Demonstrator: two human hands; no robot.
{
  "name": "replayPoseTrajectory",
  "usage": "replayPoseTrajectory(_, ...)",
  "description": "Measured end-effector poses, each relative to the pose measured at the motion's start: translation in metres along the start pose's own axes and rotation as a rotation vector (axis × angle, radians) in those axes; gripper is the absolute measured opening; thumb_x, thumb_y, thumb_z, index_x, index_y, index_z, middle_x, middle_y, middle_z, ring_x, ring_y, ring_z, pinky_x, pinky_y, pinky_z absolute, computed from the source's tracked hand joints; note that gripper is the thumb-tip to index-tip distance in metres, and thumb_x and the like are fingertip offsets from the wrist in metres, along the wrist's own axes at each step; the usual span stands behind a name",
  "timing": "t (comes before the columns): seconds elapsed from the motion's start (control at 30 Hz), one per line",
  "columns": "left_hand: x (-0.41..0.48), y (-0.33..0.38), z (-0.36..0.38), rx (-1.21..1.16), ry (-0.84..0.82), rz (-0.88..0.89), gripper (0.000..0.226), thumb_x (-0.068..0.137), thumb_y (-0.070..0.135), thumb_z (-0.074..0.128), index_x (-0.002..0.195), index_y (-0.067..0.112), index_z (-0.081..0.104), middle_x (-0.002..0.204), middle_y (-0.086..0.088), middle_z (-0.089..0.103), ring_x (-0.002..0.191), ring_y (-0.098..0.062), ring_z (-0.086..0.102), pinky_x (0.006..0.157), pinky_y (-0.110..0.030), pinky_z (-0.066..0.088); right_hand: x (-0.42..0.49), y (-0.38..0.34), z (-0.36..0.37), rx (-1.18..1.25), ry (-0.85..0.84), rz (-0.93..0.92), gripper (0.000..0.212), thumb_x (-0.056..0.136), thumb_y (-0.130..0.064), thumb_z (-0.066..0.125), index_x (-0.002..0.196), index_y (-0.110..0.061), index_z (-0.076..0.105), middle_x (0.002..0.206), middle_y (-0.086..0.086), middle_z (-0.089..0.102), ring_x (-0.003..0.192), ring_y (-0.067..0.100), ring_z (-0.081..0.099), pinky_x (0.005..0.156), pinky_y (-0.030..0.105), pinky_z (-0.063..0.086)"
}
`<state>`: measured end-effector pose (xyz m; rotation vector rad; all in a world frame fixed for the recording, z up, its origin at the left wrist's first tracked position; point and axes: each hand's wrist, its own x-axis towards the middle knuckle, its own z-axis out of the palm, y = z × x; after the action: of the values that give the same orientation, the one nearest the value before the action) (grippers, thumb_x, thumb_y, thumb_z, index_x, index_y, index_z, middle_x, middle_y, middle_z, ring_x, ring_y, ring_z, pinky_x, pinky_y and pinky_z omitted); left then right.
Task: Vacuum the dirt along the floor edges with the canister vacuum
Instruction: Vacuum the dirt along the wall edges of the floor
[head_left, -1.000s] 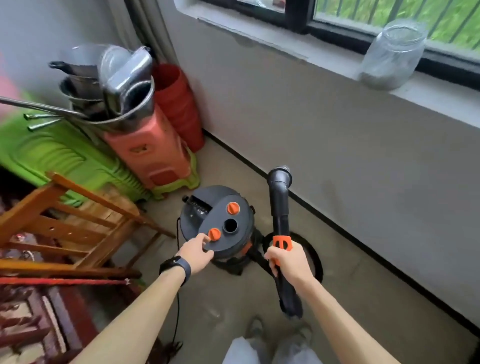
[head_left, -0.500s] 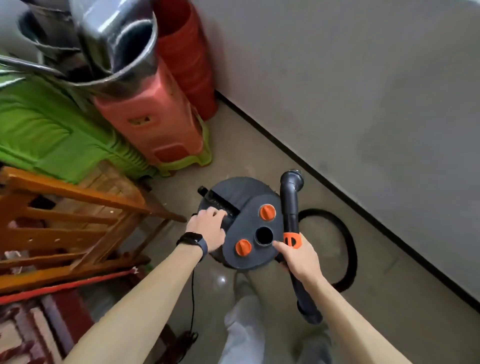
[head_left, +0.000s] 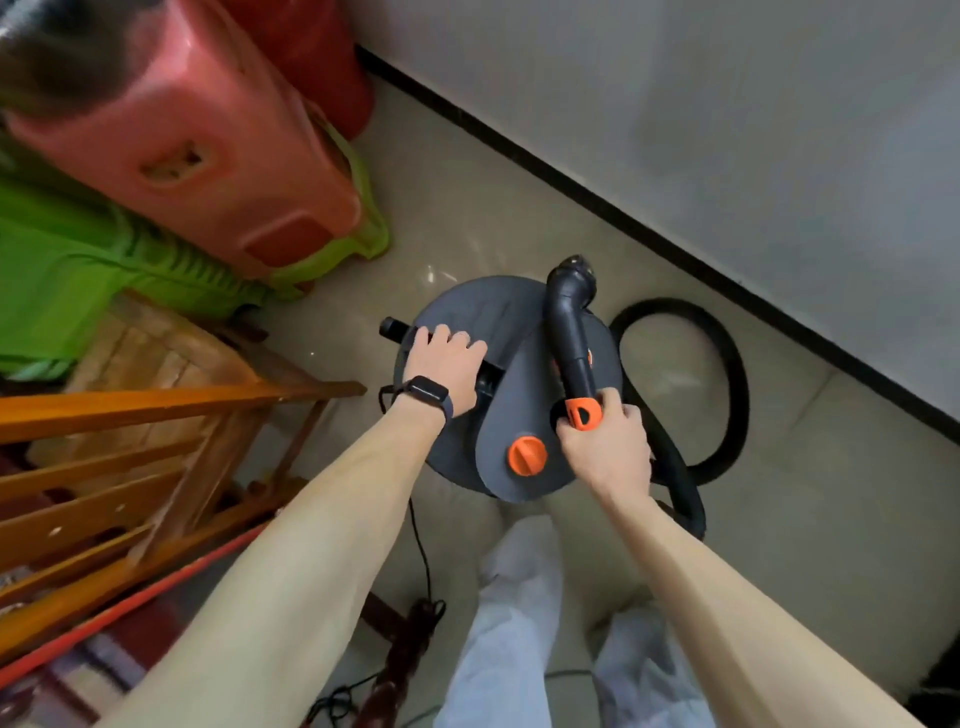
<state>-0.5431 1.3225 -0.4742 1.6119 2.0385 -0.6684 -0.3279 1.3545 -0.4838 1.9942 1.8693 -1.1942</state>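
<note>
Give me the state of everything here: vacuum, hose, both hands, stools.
Canister vacuum: upright on the floor; running or not, cannot tell.
Left hand: grips the vacuum's carry handle.
Right hand: grips the wand at its orange collar.
Wand: raised, mouth off the floor.
Hose: looped on the floor by the wall.
Red stool: stacked on green stool.

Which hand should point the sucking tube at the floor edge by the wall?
The right hand. It grips the hose nozzle, on the side nearer the black wall edge. The left hand is busy gripping the canister's handle.
</note>
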Motion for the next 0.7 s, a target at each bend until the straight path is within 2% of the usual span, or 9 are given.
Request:
replayPoseTrajectory(0.1, -0.001, 0.015, 0.000, -0.037, -0.020, -0.031, 0.042, 0.085, 0.020, 0.058, 0.126, 0.020, 0.049, 0.130, -0.009, 0.053, 0.123, -0.036, 0.042, 0.110, -0.059, 0.024, 0.000, 0.018, -0.003, 0.017, 0.059, 0.003, 0.027, 0.083, -0.036, 0.066, 0.099, -0.025, 0.048, 0.101, 0.005, 0.056, 0.093, 0.039, 0.059, 0.074, 0.040, 0.041)
replayPoseTrajectory(0.2, -0.007, 0.031, 0.000, -0.075, -0.028, -0.023, 0.040, 0.086, 0.016, 0.058, 0.125, 0.020, 0.051, 0.128, -0.009, 0.054, 0.123, -0.036, 0.042, 0.109, -0.063, 0.024, -0.003, 0.044, -0.014, 0.080, 0.070, 0.041, 0.027, 0.085, -0.042, 0.065, 0.106, -0.027, 0.057, 0.092, 0.004, 0.063, 0.090, 0.037, 0.060, 0.073, 0.038, 0.043)
replayPoseTrajectory(0.3, -0.016, 0.059, 0.005, -0.099, 0.000, -0.023, 0.042, 0.084, 0.013, 0.056, 0.126, 0.021, 0.051, 0.126, -0.009, 0.056, 0.120, -0.035, 0.044, 0.107, -0.061, 0.027, -0.011, 0.071, -0.027, 0.108, 0.061, 0.062, 0.030, 0.083, -0.041, 0.061, 0.111, -0.033, 0.058, 0.087, 0.001, 0.064, 0.083, 0.032, 0.055, 0.073, 0.036, 0.042)
replayPoseTrajectory(0.5, -0.039, 0.146, 0.018, -0.099, 0.036, 0.034, 0.047, 0.085, 0.009, 0.054, 0.129, 0.023, 0.048, 0.124, -0.006, 0.056, 0.116, -0.033, 0.046, 0.105, -0.060, 0.030, -0.019, 0.147, -0.058, 0.132, 0.086, 0.108, 0.027, 0.078, -0.039, 0.062, 0.101, -0.026, 0.058, 0.097, 0.006, 0.070, 0.095, 0.036, 0.063, 0.075, 0.038, 0.045)
replayPoseTrajectory(0.6, -0.049, 0.194, 0.020, -0.066, 0.048, 0.067, 0.046, 0.085, 0.008, 0.055, 0.128, 0.020, 0.048, 0.125, -0.008, 0.054, 0.118, -0.034, 0.044, 0.105, -0.056, 0.032, -0.034, 0.201, -0.072, 0.170, 0.072, 0.121, 0.023, 0.078, -0.039, 0.063, 0.095, -0.026, 0.056, 0.094, 0.005, 0.069, 0.090, 0.035, 0.059, 0.074, 0.038, 0.045)
replayPoseTrajectory(0.7, -0.057, 0.236, 0.017, -0.021, -0.004, 0.114, 0.037, 0.085, 0.011, 0.057, 0.122, 0.017, 0.050, 0.123, -0.010, 0.054, 0.119, -0.034, 0.042, 0.098, -0.050, 0.041, -0.055, 0.248, -0.074, 0.254, 0.082, 0.157, 0.018, 0.078, -0.037, 0.063, 0.086, -0.026, 0.052, 0.083, 0.000, 0.063, 0.082, 0.032, 0.055, 0.070, 0.037, 0.040)
